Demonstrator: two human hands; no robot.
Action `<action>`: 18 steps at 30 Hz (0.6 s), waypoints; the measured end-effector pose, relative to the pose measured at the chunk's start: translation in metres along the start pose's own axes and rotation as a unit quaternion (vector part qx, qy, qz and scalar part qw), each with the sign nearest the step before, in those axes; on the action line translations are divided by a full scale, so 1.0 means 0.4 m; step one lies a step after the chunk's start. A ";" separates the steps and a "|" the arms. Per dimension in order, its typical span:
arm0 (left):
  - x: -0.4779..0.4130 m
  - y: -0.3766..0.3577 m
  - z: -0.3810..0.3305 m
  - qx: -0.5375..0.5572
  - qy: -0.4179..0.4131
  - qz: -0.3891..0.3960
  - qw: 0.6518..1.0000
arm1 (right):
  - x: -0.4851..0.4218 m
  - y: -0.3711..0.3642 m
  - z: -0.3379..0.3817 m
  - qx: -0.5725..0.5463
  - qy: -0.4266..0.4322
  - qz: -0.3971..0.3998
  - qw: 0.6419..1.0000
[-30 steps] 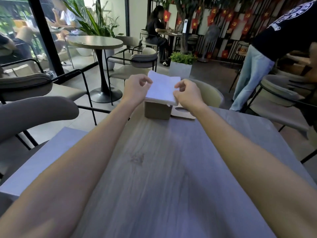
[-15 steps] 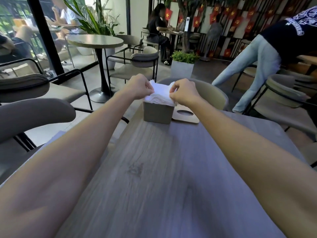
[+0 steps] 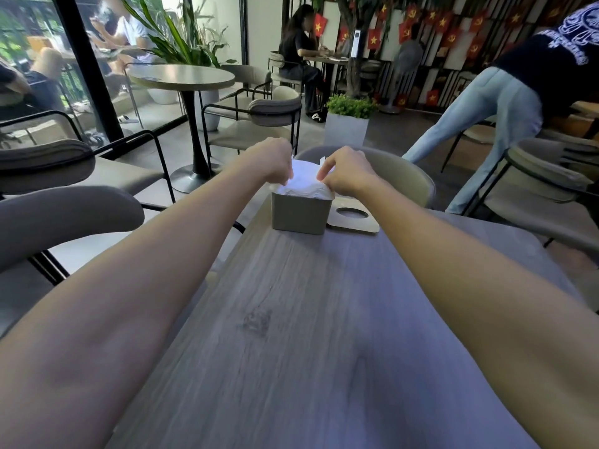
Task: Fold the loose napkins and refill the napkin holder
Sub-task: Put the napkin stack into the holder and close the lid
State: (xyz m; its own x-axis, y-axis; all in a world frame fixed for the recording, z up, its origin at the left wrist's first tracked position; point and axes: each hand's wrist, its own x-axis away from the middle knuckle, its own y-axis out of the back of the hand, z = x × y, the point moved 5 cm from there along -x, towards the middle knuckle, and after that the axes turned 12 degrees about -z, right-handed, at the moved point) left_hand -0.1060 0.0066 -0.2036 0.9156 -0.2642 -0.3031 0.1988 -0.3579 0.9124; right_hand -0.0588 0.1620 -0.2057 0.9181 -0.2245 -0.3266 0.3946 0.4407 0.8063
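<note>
A grey box-shaped napkin holder (image 3: 299,213) stands at the far end of the wooden table (image 3: 324,335). A stack of white folded napkins (image 3: 306,183) sits in its open top, part of it still above the rim. My left hand (image 3: 274,162) pinches the stack's left edge with curled fingers. My right hand (image 3: 345,171) pinches the right edge the same way. Both forearms stretch across the table toward the holder.
The holder's flat wooden lid (image 3: 353,218) with a round hole lies on the table just right of it. A beige chair (image 3: 405,179) stands behind the table and grey chairs (image 3: 64,212) to the left. A person in jeans (image 3: 486,108) bends over at the right.
Both hands have lowered the napkin stack from above the holder down into its open top. The person at the right has stepped further right.
</note>
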 end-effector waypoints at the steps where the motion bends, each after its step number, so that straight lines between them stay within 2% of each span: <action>1: 0.004 0.001 -0.006 -0.014 -0.003 0.005 1.000 | 0.000 0.000 0.003 0.002 -0.001 0.005 1.000; 6: 0.012 -0.011 -0.025 -0.066 -0.020 0.036 0.997 | 0.006 -0.012 0.009 0.015 -0.006 0.016 1.000; 13: 0.027 -0.045 -0.037 -0.108 -0.036 0.001 0.994 | 0.015 -0.028 0.017 0.083 0.025 0.021 0.996; 18: 0.032 -0.051 -0.038 -0.113 -0.044 0.025 0.992 | 0.022 -0.039 0.020 0.110 0.047 0.027 0.992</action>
State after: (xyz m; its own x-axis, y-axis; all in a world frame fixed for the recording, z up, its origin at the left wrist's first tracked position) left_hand -0.0931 0.0242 -0.2221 0.8945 -0.3569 -0.2693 0.2359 -0.1350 0.9624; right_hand -0.0570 0.1462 -0.2171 0.9410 -0.1197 -0.3167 0.3371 0.2465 0.9086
